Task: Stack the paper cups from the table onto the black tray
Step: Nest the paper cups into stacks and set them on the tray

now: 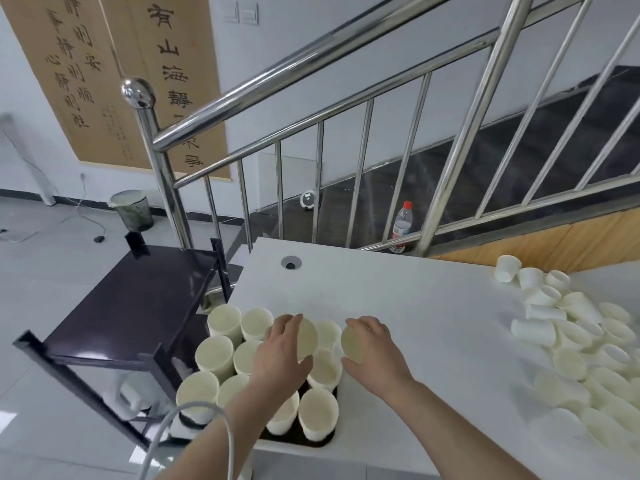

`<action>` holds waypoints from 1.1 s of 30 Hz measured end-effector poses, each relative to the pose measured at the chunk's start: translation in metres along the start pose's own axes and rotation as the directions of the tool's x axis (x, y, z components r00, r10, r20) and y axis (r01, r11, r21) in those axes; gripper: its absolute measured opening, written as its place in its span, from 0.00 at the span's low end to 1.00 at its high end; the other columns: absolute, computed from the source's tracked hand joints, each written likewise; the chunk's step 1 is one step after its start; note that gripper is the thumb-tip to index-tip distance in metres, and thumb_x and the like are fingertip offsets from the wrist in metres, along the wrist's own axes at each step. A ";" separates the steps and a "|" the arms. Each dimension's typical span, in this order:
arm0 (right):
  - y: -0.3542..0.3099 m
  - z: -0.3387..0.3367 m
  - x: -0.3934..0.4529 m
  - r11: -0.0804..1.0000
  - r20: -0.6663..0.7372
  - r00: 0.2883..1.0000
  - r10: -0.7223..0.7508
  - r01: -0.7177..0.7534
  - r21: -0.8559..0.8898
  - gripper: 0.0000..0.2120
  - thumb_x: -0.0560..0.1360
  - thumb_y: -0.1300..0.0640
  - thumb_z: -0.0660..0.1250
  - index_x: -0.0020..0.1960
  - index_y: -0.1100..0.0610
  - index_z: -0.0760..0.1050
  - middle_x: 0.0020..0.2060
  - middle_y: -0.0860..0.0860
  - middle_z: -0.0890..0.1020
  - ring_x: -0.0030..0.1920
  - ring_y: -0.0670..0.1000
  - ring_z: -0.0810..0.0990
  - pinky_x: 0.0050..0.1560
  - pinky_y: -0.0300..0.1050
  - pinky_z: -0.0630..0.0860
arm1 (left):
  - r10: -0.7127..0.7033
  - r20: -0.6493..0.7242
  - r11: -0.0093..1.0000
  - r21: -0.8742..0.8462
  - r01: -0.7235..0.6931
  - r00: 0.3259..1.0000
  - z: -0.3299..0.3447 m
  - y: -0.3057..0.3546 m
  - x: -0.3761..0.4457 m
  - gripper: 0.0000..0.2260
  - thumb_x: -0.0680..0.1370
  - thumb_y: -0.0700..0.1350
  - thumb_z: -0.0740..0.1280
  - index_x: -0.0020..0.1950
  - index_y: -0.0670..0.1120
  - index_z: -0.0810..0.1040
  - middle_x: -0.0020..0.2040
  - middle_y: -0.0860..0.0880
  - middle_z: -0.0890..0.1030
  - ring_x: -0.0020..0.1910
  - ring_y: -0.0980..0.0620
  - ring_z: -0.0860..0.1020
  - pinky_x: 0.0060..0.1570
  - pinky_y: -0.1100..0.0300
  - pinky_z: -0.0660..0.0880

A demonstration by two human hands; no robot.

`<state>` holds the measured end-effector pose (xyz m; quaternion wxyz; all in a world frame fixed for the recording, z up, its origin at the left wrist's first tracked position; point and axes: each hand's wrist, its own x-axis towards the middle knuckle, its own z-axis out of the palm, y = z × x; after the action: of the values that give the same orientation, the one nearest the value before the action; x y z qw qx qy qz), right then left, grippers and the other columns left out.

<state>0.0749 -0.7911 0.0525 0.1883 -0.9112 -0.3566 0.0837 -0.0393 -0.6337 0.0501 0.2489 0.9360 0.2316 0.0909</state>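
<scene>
Both forearms reach in from below; the left hand (pixel 282 351) and right hand (pixel 372 348) each curl round a cup (pixel 306 337) tipped on its side, above the tray (pixel 298 433). Cream cups stand mouth-down on the tray at the table's (pixel 398 299) near-left edge; a loose pile (pixel 585 348) lies far right

White table (pixel 398 299) w/ cups on it, dark side table beside it.

Black tray (pixel 298 439) sits at the table's near-left corner, packed w/ upright paper cups (pixel 214 355). Loose pile of paper cups (pixel 571 341) lies tumbled on the right side, mostly on their sides. Round cable hole (pixel 291 263) near the far-left edge. Glossy dark side table (pixel 131 299) stands just left, on the grey tile floor (pixel 52 271).
</scene>
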 end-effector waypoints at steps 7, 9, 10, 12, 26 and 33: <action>-0.026 0.011 0.039 0.999 -0.020 0.999 0.045 -0.045 -0.006 0.31 0.74 0.52 0.66 0.75 0.48 0.59 0.69 0.45 0.62 0.69 0.48 0.61 0.54 0.45 0.76 | 0.053 0.041 0.998 0.028 -0.055 0.998 -0.017 -0.031 0.044 0.33 0.76 0.51 0.66 0.77 0.49 0.55 0.73 0.52 0.60 0.70 0.48 0.62 0.63 0.58 0.68; -0.028 0.015 0.046 0.999 -0.013 0.999 0.052 -0.052 -0.012 0.31 0.75 0.52 0.66 0.75 0.49 0.59 0.69 0.45 0.62 0.70 0.47 0.60 0.55 0.44 0.76 | 0.062 0.068 0.997 0.030 -0.064 0.996 -0.014 -0.036 0.052 0.33 0.76 0.51 0.66 0.77 0.49 0.55 0.73 0.52 0.60 0.71 0.49 0.62 0.64 0.58 0.67; -0.029 0.017 0.049 0.998 -0.005 0.998 0.058 -0.058 -0.008 0.31 0.75 0.52 0.66 0.75 0.49 0.59 0.69 0.46 0.62 0.70 0.47 0.60 0.55 0.44 0.75 | 0.066 0.082 0.997 0.034 -0.069 0.994 -0.012 -0.038 0.056 0.33 0.76 0.51 0.66 0.77 0.49 0.54 0.74 0.52 0.60 0.71 0.49 0.61 0.64 0.59 0.66; -0.030 0.020 0.054 0.998 0.007 0.998 0.068 -0.068 -0.012 0.31 0.75 0.51 0.66 0.76 0.49 0.59 0.70 0.46 0.61 0.71 0.48 0.59 0.56 0.44 0.75 | 0.065 0.108 0.997 0.039 -0.069 0.992 -0.008 -0.043 0.063 0.34 0.76 0.51 0.66 0.77 0.49 0.54 0.74 0.52 0.60 0.72 0.49 0.60 0.65 0.59 0.65; -0.025 0.051 0.081 0.986 0.123 0.980 0.159 -0.151 -0.071 0.35 0.75 0.44 0.66 0.76 0.51 0.57 0.73 0.47 0.61 0.73 0.49 0.59 0.61 0.45 0.72 | 0.087 0.224 0.990 0.091 -0.110 0.971 0.022 -0.068 0.088 0.34 0.76 0.57 0.65 0.77 0.52 0.54 0.76 0.53 0.58 0.74 0.50 0.58 0.68 0.57 0.64; -0.026 0.054 0.086 0.982 0.160 0.971 0.176 -0.162 -0.095 0.31 0.75 0.47 0.66 0.74 0.53 0.62 0.70 0.48 0.66 0.70 0.51 0.64 0.62 0.46 0.72 | 0.091 0.253 0.986 0.114 -0.123 0.963 0.027 -0.071 0.093 0.30 0.77 0.56 0.64 0.75 0.52 0.57 0.72 0.55 0.63 0.71 0.52 0.61 0.64 0.59 0.67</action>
<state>0.1065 -0.7000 0.0118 0.1125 -0.9350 -0.2952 0.1611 0.0219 -0.5459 -0.0042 0.2098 0.9652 0.1533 -0.0280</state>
